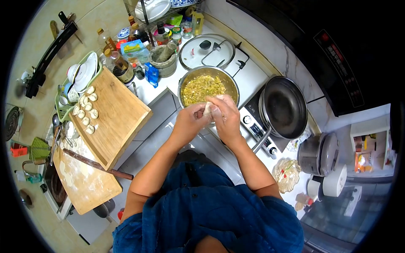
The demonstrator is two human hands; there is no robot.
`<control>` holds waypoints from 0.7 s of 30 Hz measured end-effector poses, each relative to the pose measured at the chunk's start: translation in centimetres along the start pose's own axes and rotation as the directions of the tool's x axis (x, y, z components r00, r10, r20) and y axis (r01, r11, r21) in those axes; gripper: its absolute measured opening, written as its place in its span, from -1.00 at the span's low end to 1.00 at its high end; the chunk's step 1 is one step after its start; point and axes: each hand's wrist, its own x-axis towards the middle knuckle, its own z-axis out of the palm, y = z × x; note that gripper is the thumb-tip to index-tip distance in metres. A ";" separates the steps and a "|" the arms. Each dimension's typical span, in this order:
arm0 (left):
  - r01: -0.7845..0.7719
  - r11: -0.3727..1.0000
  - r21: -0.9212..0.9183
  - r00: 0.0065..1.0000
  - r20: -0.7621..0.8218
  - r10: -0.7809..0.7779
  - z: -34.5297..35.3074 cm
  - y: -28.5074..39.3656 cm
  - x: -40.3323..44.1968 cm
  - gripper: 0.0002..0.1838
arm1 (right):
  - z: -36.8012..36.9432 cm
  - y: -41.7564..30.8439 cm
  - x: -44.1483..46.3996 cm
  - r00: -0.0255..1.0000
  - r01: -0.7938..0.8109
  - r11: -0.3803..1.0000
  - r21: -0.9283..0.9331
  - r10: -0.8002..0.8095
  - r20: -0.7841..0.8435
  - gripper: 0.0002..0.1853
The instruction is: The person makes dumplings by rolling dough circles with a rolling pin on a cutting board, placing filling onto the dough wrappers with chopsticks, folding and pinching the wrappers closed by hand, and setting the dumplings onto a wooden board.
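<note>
Both hands meet over the near rim of a metal bowl that holds a chopped yellow-green filling. Between them is a small white dumpling, mostly covered by fingers. My left hand is closed on its left side, thumb and fingers pinching the dough. From the right, my right hand grips the same dumpling, with floury fingertips pressed at the top. Several finished dumplings sit at the left end of a wooden tray, apart from both hands.
A floured board with a rolling pin lies at lower left. Behind the bowl are a glass lid, a stone mortar and several bottles. A frying pan stands on the stove at right, near a rice cooker.
</note>
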 end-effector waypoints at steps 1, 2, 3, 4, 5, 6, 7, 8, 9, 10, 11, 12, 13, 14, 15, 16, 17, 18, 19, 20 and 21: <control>-0.011 0.988 -0.155 0.998 -0.060 0.002 0.2 -0.2 0.1 -0.76 | 0.0 -0.8 0.1 0.999 -0.041 0.998 0.038 0.042 -0.025 -0.77; -0.031 0.952 -0.305 0.993 -0.119 -0.006 0.6 -0.7 0.3 -0.75 | 0.0 -1.2 0.1 0.995 -0.081 0.994 0.075 0.085 -0.048 -0.76; -0.062 0.892 -0.447 0.984 -0.176 -0.020 0.7 -0.9 0.4 -0.74 | 0.1 -1.3 0.0 0.988 -0.141 0.984 0.110 0.147 -0.055 -0.75; -0.054 0.869 -0.491 0.979 -0.199 -0.052 0.6 -0.9 0.5 -0.72 | 0.3 -1.1 -0.2 0.976 -0.200 0.969 0.145 0.210 -0.059 -0.74; -0.046 0.844 -0.534 0.971 -0.221 -0.086 0.3 -0.9 0.5 -0.71 | 0.5 -0.9 -0.4 0.960 -0.258 0.949 0.181 0.273 -0.060 -0.73; -0.040 0.817 -0.576 0.963 -0.240 -0.121 0.2 -0.8 0.5 -0.69 | 0.7 -0.5 -0.7 0.946 -0.312 0.926 0.215 0.324 -0.023 -0.74; -0.074 0.791 -0.608 0.957 -0.266 -0.115 0.3 -1.1 0.6 -0.69 | 0.9 0.2 -1.1 0.928 -0.365 0.898 0.246 0.373 0.016 -0.75; -0.080 0.784 -0.616 0.961 -0.257 -0.104 0.3 -1.2 0.6 -0.69 | 1.1 0.6 -1.3 0.906 -0.418 0.866 0.275 0.419 0.056 -0.76; -0.085 0.777 -0.623 0.964 -0.248 -0.094 0.3 -1.3 0.6 -0.69 | 1.2 0.8 -1.4 0.901 -0.425 0.850 0.312 0.431 0.053 -0.77; -0.090 0.770 -0.631 0.967 -0.239 -0.083 0.2 -1.3 0.5 -0.69 | 1.3 0.9 -1.5 0.895 -0.432 0.832 0.348 0.444 0.050 -0.78; -0.050 0.765 -0.642 0.973 -0.203 -0.107 0.1 -1.0 0.4 -0.69 | 1.4 0.9 -1.5 0.889 -0.438 0.813 0.384 0.456 0.049 -0.80; -0.010 0.758 -0.652 0.978 -0.166 -0.130 -0.2 -0.5 0.1 -0.68 | 1.4 0.8 -1.6 0.893 -0.424 0.817 0.392 0.448 0.032 -0.82; 0.031 0.750 -0.661 0.980 -0.129 -0.153 -0.4 -0.2 0.0 -0.68 | 1.5 0.7 -1.6 0.898 -0.409 0.821 0.399 0.440 0.015 -0.84; 0.038 0.765 -0.643 0.979 -0.128 -0.157 -0.4 -0.3 0.0 -0.70 | 1.5 0.6 -1.6 0.902 -0.394 0.824 0.406 0.432 -0.003 -0.86; 0.045 0.779 -0.626 0.979 -0.129 -0.160 -0.4 -0.6 0.1 -0.71 | 1.2 0.2 -1.4 0.930 -0.350 0.879 0.323 0.367 0.009 -0.87; 0.051 0.792 -0.608 0.978 -0.130 -0.163 -0.6 -0.7 0.1 -0.73 | 0.7 -0.5 -1.0 0.954 -0.298 0.924 0.239 0.300 0.028 -0.87; 0.027 0.879 -0.477 0.981 -0.156 -0.115 -0.8 -0.7 0.1 -0.75 | 0.3 -0.8 -0.8 0.971 -0.239 0.959 0.154 0.233 0.053 -0.87; 0.002 0.943 -0.333 0.983 -0.174 -0.064 -1.0 -0.8 0.1 -0.76 | 0.3 -0.7 -0.8 0.986 -0.164 0.980 0.114 0.158 0.056 -0.87; -0.022 0.983 -0.180 0.983 -0.183 -0.011 -1.2 -0.9 0.1 -0.78 | 0.4 -0.4 -0.7 0.995 -0.087 0.993 0.074 0.083 0.062 -0.87; -0.138 0.990 0.000 0.967 -0.218 0.135 -1.3 -1.0 0.0 -0.79 | 0.5 -0.2 -0.6 0.998 -0.010 0.999 0.035 0.008 0.070 -0.88; -0.245 0.953 0.181 0.933 -0.224 0.282 -1.3 -1.2 0.0 -0.80 | 0.4 -0.5 -0.3 0.992 -0.091 0.993 0.074 0.084 0.089 -0.87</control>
